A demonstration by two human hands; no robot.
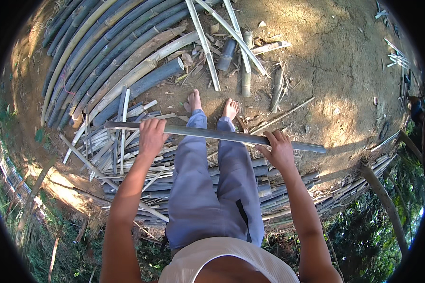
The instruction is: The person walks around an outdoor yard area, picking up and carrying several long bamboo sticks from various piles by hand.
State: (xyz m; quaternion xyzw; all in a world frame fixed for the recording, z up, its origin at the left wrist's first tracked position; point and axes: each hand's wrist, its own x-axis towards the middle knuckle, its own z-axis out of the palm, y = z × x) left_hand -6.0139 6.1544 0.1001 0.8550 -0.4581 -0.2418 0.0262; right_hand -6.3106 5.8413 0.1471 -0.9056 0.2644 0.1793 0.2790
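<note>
A long split bamboo strip [212, 134], dark and flat, lies crosswise in front of me above my legs. My left hand [152, 136] is closed around it near its left end. Farther right, my right hand [277, 147] grips the same strip, thumb on the near side and fingers over the top. The strip's right end sticks out past that hand and tilts slightly lower than the left. Beneath its left part is a heap of split bamboo pieces [104, 153] on the ground.
Several long bamboo poles [123, 52] lie stacked at the far left. Split lengths [205, 45] and short bamboo sections [246, 82] lie on bare earth [335, 70] ahead of my feet. More bamboo [278, 193] is piled behind my legs. A wooden post [385, 200] leans at the right.
</note>
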